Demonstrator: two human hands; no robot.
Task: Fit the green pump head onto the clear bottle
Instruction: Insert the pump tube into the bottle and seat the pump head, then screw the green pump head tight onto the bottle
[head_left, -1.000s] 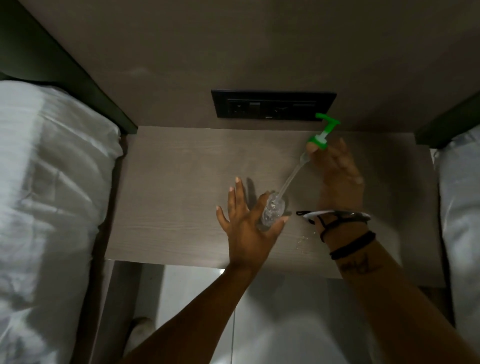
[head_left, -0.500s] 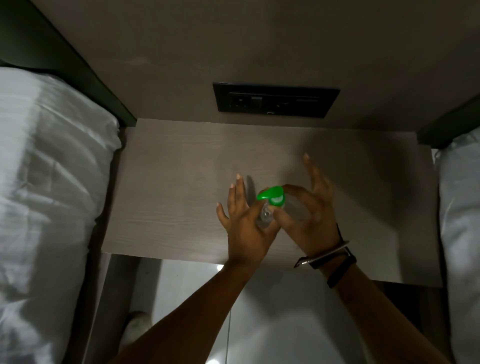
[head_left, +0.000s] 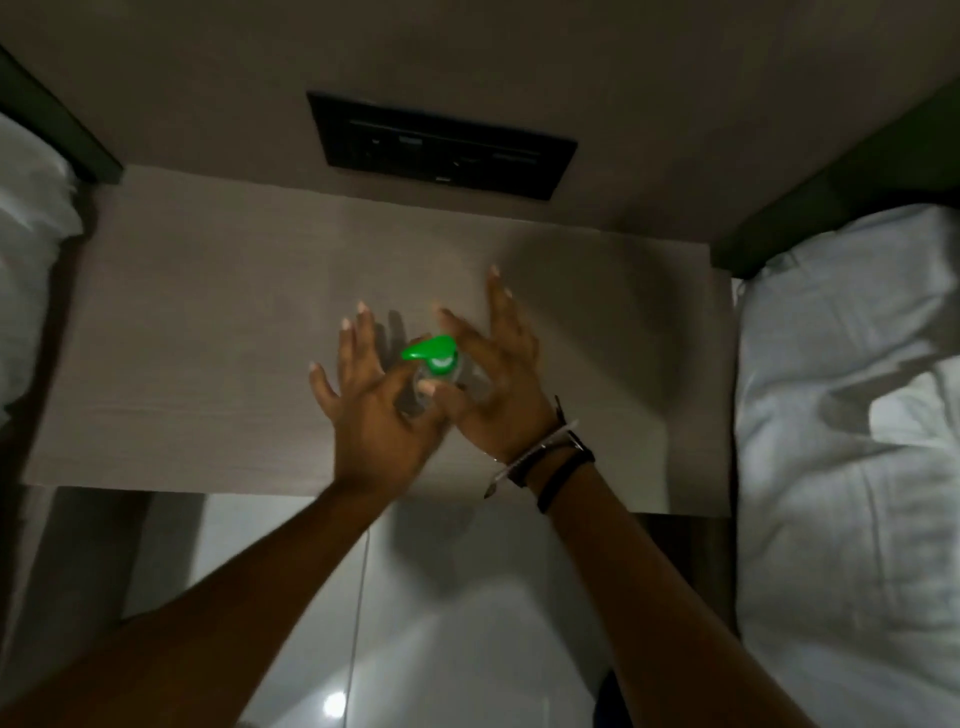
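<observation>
Near the middle of the frame, the green pump head (head_left: 431, 353) sits on top of the clear bottle (head_left: 415, 395), which stands on the wooden nightstand (head_left: 208, 364); most of the bottle is hidden between the two hands and only a faint clear patch shows below the pump. The left hand (head_left: 374, 410), just left of centre, has its fingers spread wide and pointing to the top of the frame, while its thumb presses against the side of the bottle under the pump. The right hand (head_left: 498, 384), just right of centre, is also mostly spread, its long fingers fanned upward; its thumb and forefinger pinch the pump's collar from either side. Bracelets (head_left: 545, 457) circle the right wrist. A dark switch panel (head_left: 441, 145) is set in the wall in the upper middle, and white bedding (head_left: 852, 415) fills the right edge.
</observation>
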